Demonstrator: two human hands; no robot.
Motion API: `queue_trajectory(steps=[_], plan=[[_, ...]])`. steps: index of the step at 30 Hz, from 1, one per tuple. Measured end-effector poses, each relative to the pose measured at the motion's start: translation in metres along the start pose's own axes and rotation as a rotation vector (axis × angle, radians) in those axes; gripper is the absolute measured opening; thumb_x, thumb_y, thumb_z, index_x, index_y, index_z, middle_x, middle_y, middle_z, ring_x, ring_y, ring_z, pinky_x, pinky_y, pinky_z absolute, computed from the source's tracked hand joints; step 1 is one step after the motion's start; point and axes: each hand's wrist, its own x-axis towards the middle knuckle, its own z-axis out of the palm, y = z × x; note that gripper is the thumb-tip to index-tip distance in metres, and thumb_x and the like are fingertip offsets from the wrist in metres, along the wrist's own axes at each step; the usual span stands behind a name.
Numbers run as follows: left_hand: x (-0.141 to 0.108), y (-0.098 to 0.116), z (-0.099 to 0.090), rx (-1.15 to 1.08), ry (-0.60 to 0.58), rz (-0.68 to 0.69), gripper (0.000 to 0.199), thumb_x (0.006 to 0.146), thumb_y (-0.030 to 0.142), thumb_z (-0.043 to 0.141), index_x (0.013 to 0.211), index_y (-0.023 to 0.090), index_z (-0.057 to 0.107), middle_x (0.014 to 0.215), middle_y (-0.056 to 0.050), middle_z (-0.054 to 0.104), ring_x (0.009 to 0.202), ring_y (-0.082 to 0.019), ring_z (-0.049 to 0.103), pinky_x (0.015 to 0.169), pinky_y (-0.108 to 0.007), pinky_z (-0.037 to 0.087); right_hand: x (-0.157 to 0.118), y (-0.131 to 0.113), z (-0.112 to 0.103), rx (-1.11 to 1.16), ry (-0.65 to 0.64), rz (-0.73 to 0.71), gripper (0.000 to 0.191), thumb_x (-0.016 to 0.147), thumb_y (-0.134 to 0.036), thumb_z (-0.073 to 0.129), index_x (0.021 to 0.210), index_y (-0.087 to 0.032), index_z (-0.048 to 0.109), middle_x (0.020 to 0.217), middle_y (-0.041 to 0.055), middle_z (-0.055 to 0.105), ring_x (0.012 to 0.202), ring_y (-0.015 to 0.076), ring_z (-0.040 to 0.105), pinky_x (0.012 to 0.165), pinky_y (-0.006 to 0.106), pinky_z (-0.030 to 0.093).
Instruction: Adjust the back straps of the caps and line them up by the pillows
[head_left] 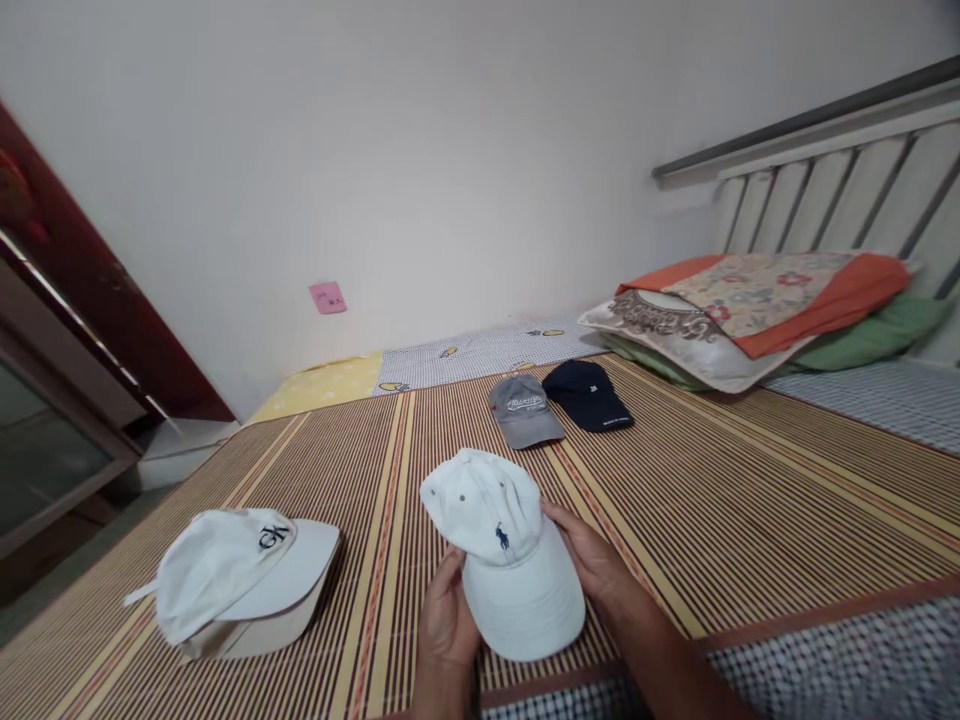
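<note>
A white cap [517, 590] with a dark blue rider emblem was held in two bare hands above a striped mat [420, 420], its brim directed toward the wearer of the camera and its crown away. The left hand [450, 625] was partly curled, with the thumb set against the cap's side near the base of the brim; its other fingers were partly hidden, and their exact grip could not be told. The opposite side was gripped by the right hand [596, 565], which was likewise half closed, its fingertips partly covered by the fabric. The stage shown was judged to be one of two-handed support, with the emblem exposed. From this pose, any shift of the cap was judged to call for even support from both sides, so that the soft crown would not be creased or tipped. To the left, a white cap with black lettering [225, 565] was seen lying over a beige cap [255, 638], the two brims overlapped. Beyond the held cap, a grey cap [525, 415] was placed beside a navy cap [585, 395], and farther right a floral pillow [780, 290] was included.
</note>
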Motion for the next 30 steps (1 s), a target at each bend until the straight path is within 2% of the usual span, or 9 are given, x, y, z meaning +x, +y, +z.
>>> queue_trajectory(steps=[2,5,8,10,14,17,21,25,30], plan=[[0.001,0.0,0.003,-0.011,-0.071,-0.019,0.039,0.103,0.015,0.043,0.124,0.022,0.075,0.123,-0.007,0.074,0.133,-0.025,0.059,0.127,-0.045,0.02,0.003,-0.001,0.002,-0.002,-0.03,-0.005,0.028,0.081,-0.035,0.081,0.102,-0.017,0.077,0.105,0.0093,0.082,0.115,0.0311,0.072,0.107,0.047,0.049],[0.003,0.0,0.01,-0.016,-0.177,-0.068,0.042,0.105,0.017,0.038,0.129,0.021,0.073,0.127,-0.008,0.072,0.134,-0.025,0.058,0.127,-0.043,0.019,0.008,0.0,0.002,-0.014,0.023,-0.024,0.024,0.079,-0.03,0.082,0.1,-0.018,0.077,0.104,0.0076,0.082,0.112,0.0293,0.073,0.108,0.044,0.049],[0.005,-0.001,0.015,-0.009,-0.195,-0.097,0.042,0.104,0.017,0.039,0.128,0.02,0.073,0.123,-0.008,0.075,0.135,-0.026,0.058,0.127,-0.044,0.02,0.011,0.001,0.001,-0.01,0.064,-0.045,0.025,0.077,-0.028,0.084,0.1,-0.02,0.077,0.104,0.0056,0.082,0.111,0.0277,0.073,0.108,0.041,0.049],[0.005,0.0,0.014,0.007,-0.113,-0.101,0.04,0.1,0.015,0.046,0.13,0.02,0.072,0.116,-0.008,0.078,0.132,-0.027,0.06,0.126,-0.046,0.024,0.011,0.0,0.0,-0.005,0.082,-0.06,0.024,0.078,-0.028,0.084,0.099,-0.021,0.076,0.105,0.0043,0.082,0.111,0.0267,0.073,0.108,0.04,0.049],[0.003,0.003,0.005,0.05,0.157,-0.048,0.051,0.089,0.005,0.058,0.137,0.021,0.067,0.113,-0.007,0.079,0.121,-0.028,0.068,0.122,-0.046,0.033,0.01,-0.004,0.001,-0.009,0.101,-0.081,0.023,0.075,-0.029,0.085,0.095,-0.023,0.075,0.105,0.0039,0.082,0.115,0.0276,0.072,0.106,0.041,0.05],[0.003,0.005,0.001,0.08,0.221,-0.032,0.057,0.087,0.003,0.059,0.141,0.021,0.063,0.114,-0.008,0.079,0.118,-0.028,0.07,0.12,-0.046,0.036,0.01,-0.007,0.003,-0.023,0.076,-0.087,0.029,0.074,-0.04,0.084,0.095,-0.023,0.074,0.106,0.0074,0.082,0.12,0.0316,0.068,0.105,0.045,0.05],[0.004,0.006,0.005,0.059,0.122,-0.063,0.047,0.094,0.012,0.057,0.14,0.019,0.064,0.113,-0.01,0.079,0.12,-0.029,0.068,0.121,-0.047,0.034,0.01,-0.01,0.006,-0.044,0.045,-0.069,0.034,0.075,-0.051,0.08,0.095,-0.023,0.075,0.107,0.0093,0.081,0.124,0.0335,0.065,0.105,0.046,0.049],[0.005,0.007,0.009,0.026,-0.004,-0.119,0.036,0.101,0.024,0.052,0.131,0.019,0.071,0.114,-0.01,0.078,0.129,-0.029,0.063,0.124,-0.047,0.029,0.01,-0.011,0.008,-0.045,0.012,-0.046,0.037,0.077,-0.054,0.078,0.098,-0.023,0.076,0.108,0.0089,0.081,0.124,0.0336,0.065,0.104,0.045,0.05],[0.006,0.008,0.003,0.029,-0.027,-0.126,0.034,0.104,0.026,0.048,0.113,0.02,0.08,0.118,-0.009,0.076,0.135,-0.028,0.057,0.127,-0.045,0.022,0.012,-0.011,0.005,-0.039,0.05,-0.05,0.032,0.075,-0.048,0.081,0.094,-0.023,0.075,0.101,0.0079,0.082,0.119,0.034,0.068,0.103,0.045,0.05]])
